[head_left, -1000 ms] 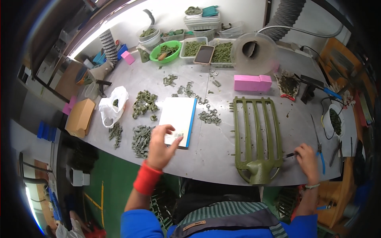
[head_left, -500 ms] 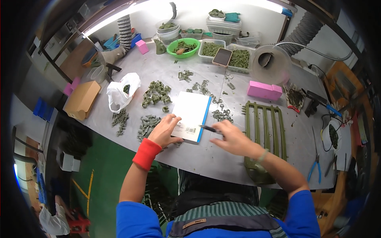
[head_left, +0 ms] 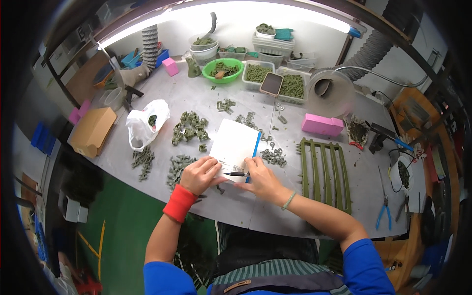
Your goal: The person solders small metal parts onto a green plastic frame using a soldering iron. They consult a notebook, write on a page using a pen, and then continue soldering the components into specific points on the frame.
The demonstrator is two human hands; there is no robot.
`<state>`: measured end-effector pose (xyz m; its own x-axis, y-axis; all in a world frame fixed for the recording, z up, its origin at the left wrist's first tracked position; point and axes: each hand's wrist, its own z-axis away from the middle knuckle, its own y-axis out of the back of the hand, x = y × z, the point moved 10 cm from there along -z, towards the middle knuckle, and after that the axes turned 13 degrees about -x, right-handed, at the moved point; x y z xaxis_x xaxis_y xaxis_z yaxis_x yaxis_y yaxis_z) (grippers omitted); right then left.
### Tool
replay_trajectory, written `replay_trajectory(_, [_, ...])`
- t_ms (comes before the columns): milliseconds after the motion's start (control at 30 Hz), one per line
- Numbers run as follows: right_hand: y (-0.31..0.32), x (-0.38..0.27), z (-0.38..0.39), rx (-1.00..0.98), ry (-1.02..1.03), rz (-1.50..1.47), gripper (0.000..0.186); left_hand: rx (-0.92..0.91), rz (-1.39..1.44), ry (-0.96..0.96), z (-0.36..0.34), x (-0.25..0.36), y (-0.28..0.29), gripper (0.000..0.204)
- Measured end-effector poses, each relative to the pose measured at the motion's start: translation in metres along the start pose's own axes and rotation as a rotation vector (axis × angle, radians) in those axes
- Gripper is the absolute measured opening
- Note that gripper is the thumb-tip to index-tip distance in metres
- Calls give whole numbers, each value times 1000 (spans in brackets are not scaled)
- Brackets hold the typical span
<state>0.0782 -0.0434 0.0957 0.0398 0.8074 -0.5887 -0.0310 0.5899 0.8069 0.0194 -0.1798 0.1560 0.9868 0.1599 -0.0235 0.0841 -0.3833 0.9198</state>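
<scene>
The left hand (head_left: 199,174) presses flat on the white paper notepad (head_left: 235,146); the right hand (head_left: 261,178) grips a black pen (head_left: 235,173) at its near edge.

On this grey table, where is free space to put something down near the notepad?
Bare patches: between the white notepad and the pink block, partly; the near table edge below both hands; and right of the green rack, before the blue pliers. It is crowded left of the notepad, where green parts lie in heaps.
</scene>
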Motion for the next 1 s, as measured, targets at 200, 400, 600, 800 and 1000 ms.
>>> replay_trajectory(200, [24,-14,21,160,111,-70,70,229,2,18,-20,14,23,72])
replay_trajectory(400, [37,35,55,149,-147,-757,61,108,759,135,-53,26,-21,82])
replay_trajectory(600, [57,104,67,259,-332,-1330,64,-158,561,-89,-41,93,-36,55])
replay_trajectory(800, [59,112,42,234,-284,-1217,18,-216,2332,724,-10,91,-121,69])
replay_trajectory(1000, [59,90,39,234,-197,-1348,20,376,2642,750,-37,54,-138,57])
